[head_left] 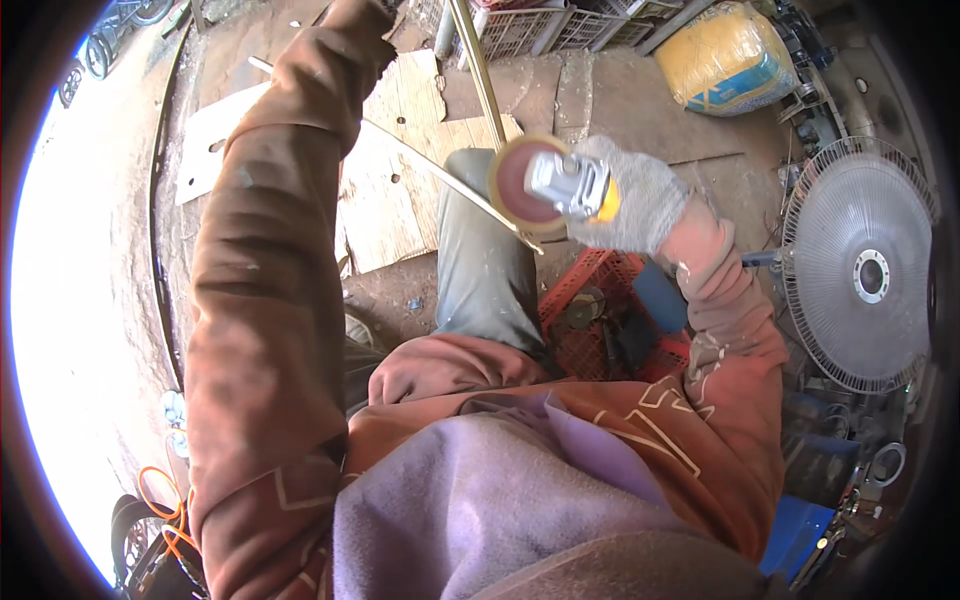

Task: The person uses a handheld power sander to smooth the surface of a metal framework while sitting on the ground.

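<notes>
My right hand (pixel 640 200), in a grey knit glove, is wrapped round an angle grinder with a silver head (pixel 568 184) and a yellow body. Its round reddish-brown disc (pixel 512 185) is over my knee, close to a long thin metal bar (pixel 455 183) that slants across from the upper left. Another gold-coloured bar (pixel 476 70) runs down from the top edge to behind the disc. My left arm (pixel 265 260) stretches far forward in a rust-brown sleeve, and its hand lies beyond the top edge. What that hand touches is hidden.
A red plastic crate (pixel 580 345) with discs and tools stands by my right leg. A large fan (pixel 850 265) is at the right. Worn boards (pixel 385 215) lie on the floor ahead. A wrapped yellow bundle (pixel 725 60) and grey crates (pixel 590 30) sit at the back.
</notes>
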### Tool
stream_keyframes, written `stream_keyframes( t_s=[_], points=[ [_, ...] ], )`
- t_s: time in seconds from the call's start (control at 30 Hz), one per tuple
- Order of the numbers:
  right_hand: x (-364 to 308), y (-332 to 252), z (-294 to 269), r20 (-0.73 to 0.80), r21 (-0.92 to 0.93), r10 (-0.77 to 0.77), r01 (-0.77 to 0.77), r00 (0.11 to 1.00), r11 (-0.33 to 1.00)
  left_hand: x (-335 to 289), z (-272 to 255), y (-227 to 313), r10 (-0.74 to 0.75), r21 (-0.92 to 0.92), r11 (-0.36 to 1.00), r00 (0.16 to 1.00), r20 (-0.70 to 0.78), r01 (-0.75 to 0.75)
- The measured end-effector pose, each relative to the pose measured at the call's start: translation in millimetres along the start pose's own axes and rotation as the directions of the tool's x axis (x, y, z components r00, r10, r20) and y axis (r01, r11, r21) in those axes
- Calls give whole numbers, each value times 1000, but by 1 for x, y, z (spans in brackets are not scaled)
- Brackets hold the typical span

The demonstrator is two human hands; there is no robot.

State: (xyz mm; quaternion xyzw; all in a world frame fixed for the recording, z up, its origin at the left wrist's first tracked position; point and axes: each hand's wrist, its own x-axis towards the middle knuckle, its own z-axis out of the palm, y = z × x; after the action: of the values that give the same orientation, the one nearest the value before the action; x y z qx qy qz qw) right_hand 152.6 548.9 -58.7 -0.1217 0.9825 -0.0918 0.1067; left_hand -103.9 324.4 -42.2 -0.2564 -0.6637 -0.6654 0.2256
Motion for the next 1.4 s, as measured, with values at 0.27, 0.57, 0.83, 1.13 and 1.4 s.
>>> stream_keyframes(
  t_s=[0.27, 0.57, 0.83, 1.13, 1.4],
  points=[
    [-12, -4, 7, 153, -158, -91, 115, 984, 981, 7, -5, -5, -10, -5, 1000, 998, 67, 10],
    [42, -3, -35, -148, -150, -238, 216, 960, 965, 2, -10, 6, -102, -2, 995, 992, -70, 102],
    [2, -16, -6, 80, -237, -123, 139, 989, 961, -4, -34, 6, -312, -39, 949, 949, 33, 314],
    [67, -27, -83, -203, 17, -341, 351, 918, 936, -10, -32, 0, -404, -253, 887, 914, -24, 386],
    [30, -19, -36, 7, -14, -239, 239, 971, 971, -18, -44, 2, -453, -320, 850, 891, -40, 418]
  ],
)
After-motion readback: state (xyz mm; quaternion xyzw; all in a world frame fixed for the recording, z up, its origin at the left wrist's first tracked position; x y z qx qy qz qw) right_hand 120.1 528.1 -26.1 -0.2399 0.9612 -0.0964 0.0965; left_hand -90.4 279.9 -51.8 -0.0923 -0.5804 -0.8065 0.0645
